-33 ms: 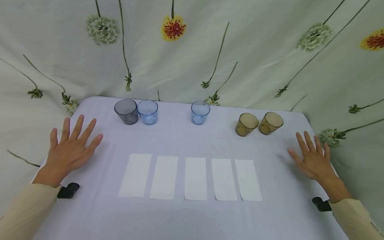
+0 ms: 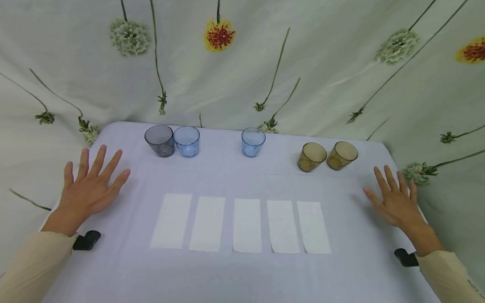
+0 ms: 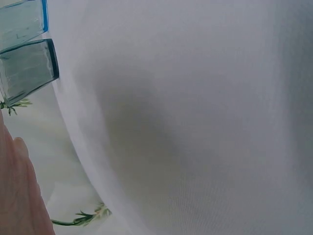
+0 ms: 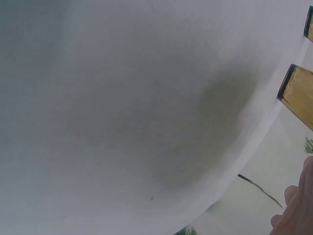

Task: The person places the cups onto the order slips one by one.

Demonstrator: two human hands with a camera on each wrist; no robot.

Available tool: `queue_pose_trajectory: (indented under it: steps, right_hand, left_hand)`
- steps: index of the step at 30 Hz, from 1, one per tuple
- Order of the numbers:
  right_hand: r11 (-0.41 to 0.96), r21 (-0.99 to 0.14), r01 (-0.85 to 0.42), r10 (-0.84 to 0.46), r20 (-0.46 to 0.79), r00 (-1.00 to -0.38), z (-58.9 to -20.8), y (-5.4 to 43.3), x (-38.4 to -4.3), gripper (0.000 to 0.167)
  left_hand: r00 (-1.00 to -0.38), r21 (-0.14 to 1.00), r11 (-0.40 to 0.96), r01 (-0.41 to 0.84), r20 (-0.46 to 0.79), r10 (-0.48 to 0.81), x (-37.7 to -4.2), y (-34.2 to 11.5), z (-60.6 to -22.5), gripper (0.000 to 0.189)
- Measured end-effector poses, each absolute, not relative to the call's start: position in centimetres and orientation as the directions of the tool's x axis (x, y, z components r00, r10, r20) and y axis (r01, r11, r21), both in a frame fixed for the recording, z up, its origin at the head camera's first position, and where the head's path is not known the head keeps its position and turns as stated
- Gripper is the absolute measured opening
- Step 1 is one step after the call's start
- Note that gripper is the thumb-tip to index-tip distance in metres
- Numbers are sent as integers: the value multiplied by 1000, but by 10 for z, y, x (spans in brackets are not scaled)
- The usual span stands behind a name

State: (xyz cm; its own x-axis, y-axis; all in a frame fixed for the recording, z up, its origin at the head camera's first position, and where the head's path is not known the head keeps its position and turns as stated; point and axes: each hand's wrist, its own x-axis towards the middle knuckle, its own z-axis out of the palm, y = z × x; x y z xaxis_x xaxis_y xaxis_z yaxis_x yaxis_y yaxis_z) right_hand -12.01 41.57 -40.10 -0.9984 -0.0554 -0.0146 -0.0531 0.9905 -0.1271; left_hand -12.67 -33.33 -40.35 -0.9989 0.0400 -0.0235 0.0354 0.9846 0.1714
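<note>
My left hand (image 2: 90, 187) is held with fingers spread over the left side of the table, holding nothing. Nearest to it stand a grey glass (image 2: 160, 141) and, right beside that, a blue glass (image 2: 187, 142); both show in the left wrist view too, the grey glass (image 3: 28, 69) at the upper left. A second blue glass (image 2: 253, 142) stands at the middle of the far edge. Over the right side, my right hand (image 2: 395, 202) has its fingers spread and holds nothing. Closest to it are two amber glasses, one (image 2: 342, 155) right of the other (image 2: 312, 157).
Several white paper rectangles lie in a row across the middle, from the leftmost paper (image 2: 171, 221) to the rightmost paper (image 2: 314, 227). A white cloth (image 2: 242, 275) covers the table. Behind it hangs a flower-printed curtain (image 2: 322, 54).
</note>
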Motion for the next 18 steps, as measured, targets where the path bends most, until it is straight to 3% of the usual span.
queue_pose_trajectory:
  steps: [18]
  right_hand:
    - [989,-135,-66,-64,25,-998,-396,418,-118,75]
  left_hand:
    - [-999,181,983,36,-25,42,-127,-332,-393,74]
